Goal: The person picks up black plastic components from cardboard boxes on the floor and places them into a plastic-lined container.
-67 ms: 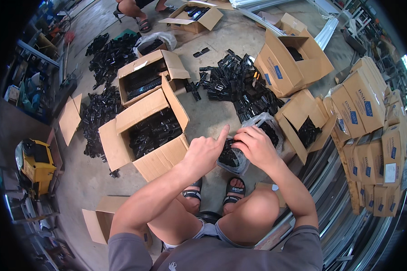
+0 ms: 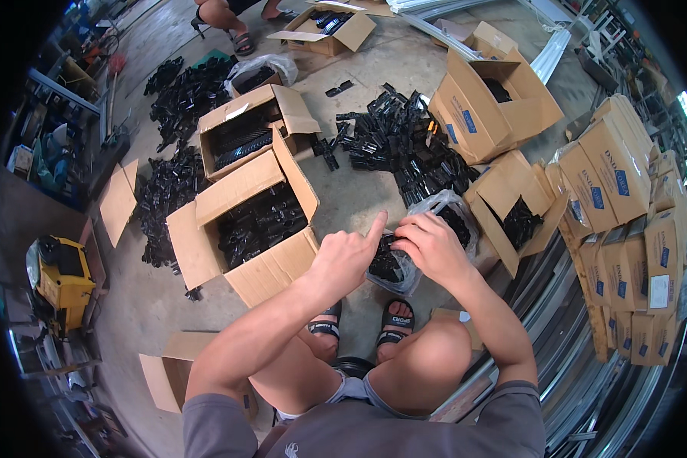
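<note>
My left hand (image 2: pixel 345 258) is closed with its index finger stretched out; the other fingers curl out of sight. Beside it, my right hand (image 2: pixel 433 246) bends its fingers in a pinch, its fingertips close to the left index finger. Whatever lies between the hands is mostly hidden, though something small and black shows there. Just below and behind the hands sits a clear plastic bag (image 2: pixel 409 284) with black plastic parts (image 2: pixel 384 266) in it. Beyond my hands a large heap of black plastic parts (image 2: pixel 404 141) spreads over the floor.
Left of my hands stands an open cardboard box (image 2: pixel 271 267) filled with black parts, another box (image 2: pixel 298 114) behind it. More open boxes (image 2: pixel 473 114) stand at right, near stacked cartons (image 2: pixel 607 175) and long metal profiles (image 2: pixel 527 336). Another person's foot (image 2: pixel 243 43) is at the far left.
</note>
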A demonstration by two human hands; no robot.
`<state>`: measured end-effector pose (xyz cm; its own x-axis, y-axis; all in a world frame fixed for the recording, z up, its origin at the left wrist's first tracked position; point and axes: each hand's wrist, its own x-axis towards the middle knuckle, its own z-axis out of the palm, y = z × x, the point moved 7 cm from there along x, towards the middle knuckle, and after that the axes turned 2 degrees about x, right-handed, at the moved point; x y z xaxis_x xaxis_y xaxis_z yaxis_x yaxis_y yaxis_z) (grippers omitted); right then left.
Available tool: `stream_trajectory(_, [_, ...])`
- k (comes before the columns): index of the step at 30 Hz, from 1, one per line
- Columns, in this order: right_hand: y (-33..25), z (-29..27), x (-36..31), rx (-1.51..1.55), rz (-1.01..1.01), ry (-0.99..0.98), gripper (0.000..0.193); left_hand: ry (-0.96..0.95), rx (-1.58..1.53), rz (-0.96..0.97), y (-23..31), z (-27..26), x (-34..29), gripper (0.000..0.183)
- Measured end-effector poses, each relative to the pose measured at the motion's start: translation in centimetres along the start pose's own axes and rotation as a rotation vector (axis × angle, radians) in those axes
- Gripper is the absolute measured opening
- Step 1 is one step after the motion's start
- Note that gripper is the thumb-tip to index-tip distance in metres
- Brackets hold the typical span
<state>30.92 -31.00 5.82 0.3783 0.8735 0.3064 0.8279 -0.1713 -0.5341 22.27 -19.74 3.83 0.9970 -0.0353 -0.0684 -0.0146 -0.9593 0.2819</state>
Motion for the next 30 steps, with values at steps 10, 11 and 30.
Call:
stream_trajectory(10, [-0.5, 0.1, -0.5, -0.191, -0.148, -0.01, 0.018, -0.027, 0.025, 0.009, 0.7, -0.2, 0.3, 0.091])
stream_trajectory(11, [-0.5, 0.1, -0.6, -0.192, -0.135, -0.015, 0.018, -0.022, 0.008, 0.0, 0.6, -0.1, 0.2, 0.091])
stream_trajectory(30, [5.3, 1.5, -3.0, 1.328, 0.667, 0.336, 0.038, -0.113, -0.866, -0.174, 0.0, -2.4, 0.4, 0.077])
